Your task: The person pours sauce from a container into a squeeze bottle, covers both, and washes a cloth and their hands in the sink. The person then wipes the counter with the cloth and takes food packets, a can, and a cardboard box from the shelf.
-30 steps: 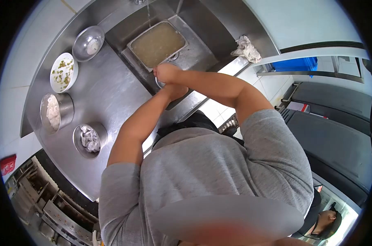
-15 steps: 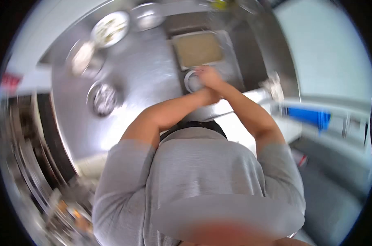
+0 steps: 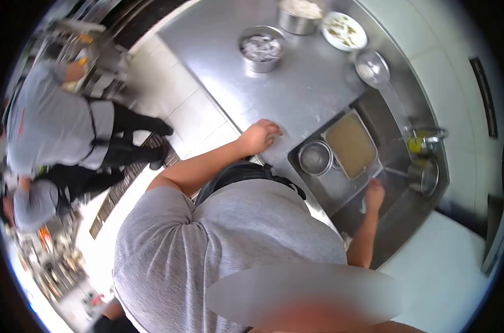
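Observation:
My left hand point(image 3: 258, 137) is at the front edge of the steel counter point(image 3: 246, 91), its fingers loosely bent and apart, with nothing visible in them. Over the sink point(image 3: 393, 191), my right hand point(image 3: 375, 194) is closed beside the near corner of a rectangular tray point(image 3: 350, 145) of cloudy tan liquid. A small pale thing point(image 3: 364, 205) shows beside that hand; its kind is unclear. A round metal bowl point(image 3: 316, 158) sits in the sink between my two hands, against the tray.
On the counter stand a metal pot with grey-white pieces point(image 3: 261, 50), a pot of whitish food point(image 3: 299, 16), a white plate point(image 3: 344, 31) and a glossy bowl point(image 3: 372, 69). A metal container point(image 3: 424, 176) is by the sink's far side. Co-workers point(image 3: 63, 119) stand at left.
My hands were together over the sink by the round bowl. They have parted, the left to the counter edge and the right past the tray. The view has swung round, bringing co-workers into sight.

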{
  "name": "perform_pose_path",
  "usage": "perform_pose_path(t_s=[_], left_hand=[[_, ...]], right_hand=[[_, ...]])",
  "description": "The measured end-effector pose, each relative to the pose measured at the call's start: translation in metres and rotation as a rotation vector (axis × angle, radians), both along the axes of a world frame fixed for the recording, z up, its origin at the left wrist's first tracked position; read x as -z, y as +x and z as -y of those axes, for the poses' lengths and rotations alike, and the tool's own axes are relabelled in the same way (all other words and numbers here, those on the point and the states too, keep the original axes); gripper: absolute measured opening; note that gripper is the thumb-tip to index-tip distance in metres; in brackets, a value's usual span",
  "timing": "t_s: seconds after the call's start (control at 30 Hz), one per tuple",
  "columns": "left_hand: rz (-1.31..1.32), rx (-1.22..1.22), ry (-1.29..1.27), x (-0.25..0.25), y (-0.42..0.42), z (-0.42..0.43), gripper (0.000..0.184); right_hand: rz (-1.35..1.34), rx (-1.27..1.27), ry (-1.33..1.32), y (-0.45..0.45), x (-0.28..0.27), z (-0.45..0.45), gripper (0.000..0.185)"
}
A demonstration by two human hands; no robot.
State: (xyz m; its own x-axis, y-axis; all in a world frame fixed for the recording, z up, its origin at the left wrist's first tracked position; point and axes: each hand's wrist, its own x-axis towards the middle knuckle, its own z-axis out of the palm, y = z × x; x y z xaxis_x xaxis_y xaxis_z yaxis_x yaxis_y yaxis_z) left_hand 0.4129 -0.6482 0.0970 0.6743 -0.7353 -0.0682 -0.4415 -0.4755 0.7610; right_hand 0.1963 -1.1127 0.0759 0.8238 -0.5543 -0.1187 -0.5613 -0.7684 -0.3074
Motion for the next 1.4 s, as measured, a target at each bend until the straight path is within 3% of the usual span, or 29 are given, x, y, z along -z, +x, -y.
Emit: perform_pose_path(t_s=[0.07, 0.13, 0.17, 0.23, 0.27, 0.3, 0.33, 0.37, 0.4, 0.43, 0.47, 0.5, 0.6, 0.63, 0.67, 0.77, 0.83, 0.9, 0.97, 1.03, 1.1, 1.13, 1.17, 1.2, 1.27, 1.37, 1.4], left_hand=[[-0.095, -0.134, 0.027, -0.013, -0.028, -0.001, 0.037], [-0.162, -0.172, -0.034, -0.047, -0.055, 0.016, 0.045], [-0.147, -0.193, -0.122, -0.056, -0.062, 0.024, 0.049], [-0.110, -0.245, -0.281, -0.068, -0.069, 0.031, 0.048], [-0.113, -0.226, -0.371, -0.070, -0.070, 0.044, 0.048], [-0.277, -0.284, -0.040, -0.066, -0.063, 0.043, 0.042], [-0.321, -0.273, -0.033, -0.067, -0.058, 0.034, 0.051], [-0.439, -0.340, 0.180, -0.074, -0.049, 0.025, 0.038], [-0.376, -0.366, 0.069, -0.064, -0.050, 0.007, 0.041], [-0.285, -0.344, 0.165, -0.063, -0.051, -0.011, 0.044], [-0.185, -0.429, 0.147, -0.038, -0.057, -0.035, 0.047], [-0.244, -0.456, 0.147, -0.038, -0.064, -0.052, 0.053], [-0.286, -0.584, 0.274, -0.026, -0.094, -0.106, 0.052], [-0.278, -0.644, 0.336, -0.014, -0.105, -0.124, 0.051], [-0.325, -0.724, 0.301, -0.008, -0.118, -0.136, 0.050], [-0.470, -0.966, 0.116, 0.006, -0.159, -0.155, 0.047], [-0.348, -1.019, 0.372, 0.012, -0.182, -0.162, 0.045], [-0.384, -0.974, 0.569, 0.009, -0.199, -0.166, 0.053], [-0.358, -1.035, 0.540, 0.020, -0.225, -0.177, 0.055], [-0.361, -1.060, 0.624, 0.020, -0.243, -0.182, 0.056], [-0.528, -1.131, 0.682, 0.032, -0.261, -0.197, 0.055], [-0.535, -1.115, 0.741, 0.034, -0.269, -0.201, 0.054], [-0.522, -1.119, 0.725, 0.024, -0.276, -0.197, 0.053], [-0.525, -1.143, 0.709, 0.034, -0.284, -0.205, 0.053], [-0.572, -1.113, 0.753, 0.044, -0.297, -0.218, 0.055], [-0.614, -1.174, 0.722, 0.058, -0.313, -0.234, 0.058], [-0.594, -1.201, 0.689, 0.064, -0.319, -0.237, 0.059]], right_hand=[[0.207, -0.090, 0.204, 0.039, 0.036, -0.034, 0.017], [0.381, 0.176, 0.939, 0.089, -0.014, -0.119, 0.019], [0.387, 0.128, 1.205, 0.107, -0.035, -0.154, 0.020], [0.391, -0.016, 1.600, 0.131, -0.075, -0.222, 0.030], [0.337, -0.080, 1.646, 0.140, -0.089, -0.250, 0.033], [0.260, -0.203, 1.685, 0.150, -0.090, -0.260, 0.036], [0.221, -0.254, 1.639, 0.156, -0.101, -0.264, 0.040], [0.147, -0.299, 1.611, 0.160, -0.099, -0.252, 0.047], [0.117, -0.292, 1.417, 0.166, -0.103, -0.237, 0.056], [0.188, -0.274, 1.246, 0.171, -0.077, -0.210, 0.063], [0.239, -0.142, 1.041, 0.175, -0.056, -0.175, 0.061], [0.334, -0.091, 0.783, 0.177, -0.017, -0.130, 0.057], [0.233, 0.245, 0.068, 0.155, 0.032, 0.005, 0.048], [0.162, 0.236, -0.252, 0.152, 0.074, 0.060, 0.054], [0.225, 0.397, -0.127, 0.141, 0.010, 0.053, 0.060], [0.286, 0.370, -0.245, 0.151, -0.026, 0.100, 0.066], [0.373, 0.208, -0.550, 0.163, 0.001, 0.148, 0.059], [-0.578, -0.321, -0.714, 0.181, 0.039, 0.205, 0.047], [-0.383, 0.023, -0.257, 0.188, 0.026, 0.196, 0.037], [-0.253, 0.064, -0.351, 0.190, 0.030, 0.179, 0.040], [0.318, 0.025, -0.484, 0.176, 0.078, 0.151, 0.043], [0.398, 0.135, -0.080, 0.167, 0.048, 0.089, 0.048], [0.036, 0.047, 0.001, 0.171, 0.083, 0.079, 0.052], [-0.177, -0.443, -0.120, 0.173, 0.192, 0.111, 0.049], [-0.144, -0.152, 0.486, 0.156, 0.121, -0.008, 0.041], [0.180, -0.353, 0.730, 0.164, 0.072, -0.133, 0.032], [0.166, -0.484, 0.749, 0.166, 0.051, -0.171, 0.032]])
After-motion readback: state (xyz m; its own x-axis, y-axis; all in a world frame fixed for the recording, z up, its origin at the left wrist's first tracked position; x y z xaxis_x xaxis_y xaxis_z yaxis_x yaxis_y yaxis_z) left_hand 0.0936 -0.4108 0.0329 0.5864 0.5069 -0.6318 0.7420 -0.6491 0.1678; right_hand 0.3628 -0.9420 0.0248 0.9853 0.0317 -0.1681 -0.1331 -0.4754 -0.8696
